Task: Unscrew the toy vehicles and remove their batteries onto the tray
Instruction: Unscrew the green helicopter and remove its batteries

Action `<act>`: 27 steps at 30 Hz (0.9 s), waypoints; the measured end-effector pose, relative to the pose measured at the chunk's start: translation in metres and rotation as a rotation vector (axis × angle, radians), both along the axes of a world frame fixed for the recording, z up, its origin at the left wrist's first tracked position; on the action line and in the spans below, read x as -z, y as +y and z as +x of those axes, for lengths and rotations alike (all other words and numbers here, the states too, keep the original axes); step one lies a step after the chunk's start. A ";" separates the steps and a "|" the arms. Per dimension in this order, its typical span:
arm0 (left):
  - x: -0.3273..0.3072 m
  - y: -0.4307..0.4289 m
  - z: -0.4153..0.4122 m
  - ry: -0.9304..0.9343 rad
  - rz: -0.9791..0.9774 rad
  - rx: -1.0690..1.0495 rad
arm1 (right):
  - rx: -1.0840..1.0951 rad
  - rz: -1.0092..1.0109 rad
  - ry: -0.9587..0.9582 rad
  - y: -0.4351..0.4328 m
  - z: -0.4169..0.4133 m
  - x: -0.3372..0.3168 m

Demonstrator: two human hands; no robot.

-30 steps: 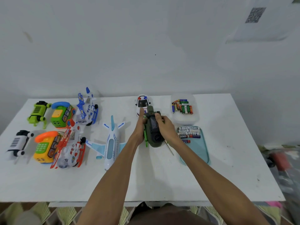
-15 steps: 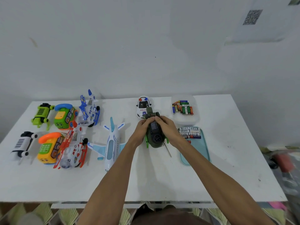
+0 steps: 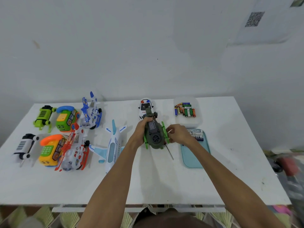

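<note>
On the table [image 3: 164, 181], an olive helicopter [image 3: 154, 136] lies belly-up.

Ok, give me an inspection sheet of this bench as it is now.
Surface: white table, faint marks at right.
Job's things: green helicopter belly up; screwdriver lying beside it; tray holding white batteries.
Clutter: police car, plane, six toys at left, tub of coloured batteries.
Fingers: left hand grips helicopter; right hand pinches a small pale piece, unidentifiable.
Cables: nothing seen.
Surroundings: white wall, QR sheet.
</note>
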State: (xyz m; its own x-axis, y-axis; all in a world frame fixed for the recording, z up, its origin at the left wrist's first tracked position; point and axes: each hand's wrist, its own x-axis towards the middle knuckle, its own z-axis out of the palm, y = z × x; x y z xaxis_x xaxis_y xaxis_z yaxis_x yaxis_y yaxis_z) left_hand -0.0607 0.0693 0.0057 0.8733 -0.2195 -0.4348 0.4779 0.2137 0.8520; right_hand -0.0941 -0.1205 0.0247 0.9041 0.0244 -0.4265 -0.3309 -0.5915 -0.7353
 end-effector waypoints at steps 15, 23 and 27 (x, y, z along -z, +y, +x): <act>-0.010 0.010 0.004 -0.079 0.045 -0.061 | 0.113 -0.233 -0.414 -0.002 0.018 -0.040; -0.013 0.003 0.009 -0.097 0.047 -0.089 | 0.246 0.095 -0.828 0.012 -0.006 -0.090; -0.014 0.003 0.010 -0.104 0.062 -0.103 | 0.160 0.124 -0.963 0.017 -0.013 -0.086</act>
State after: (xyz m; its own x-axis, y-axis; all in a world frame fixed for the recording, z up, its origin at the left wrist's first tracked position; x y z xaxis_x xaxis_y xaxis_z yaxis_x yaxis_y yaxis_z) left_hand -0.0504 0.0725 0.0195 0.9308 -0.1020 -0.3510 0.3649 0.2028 0.9087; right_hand -0.1073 -0.1039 0.1111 0.8602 -0.1339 0.4921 0.3732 -0.4923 -0.7864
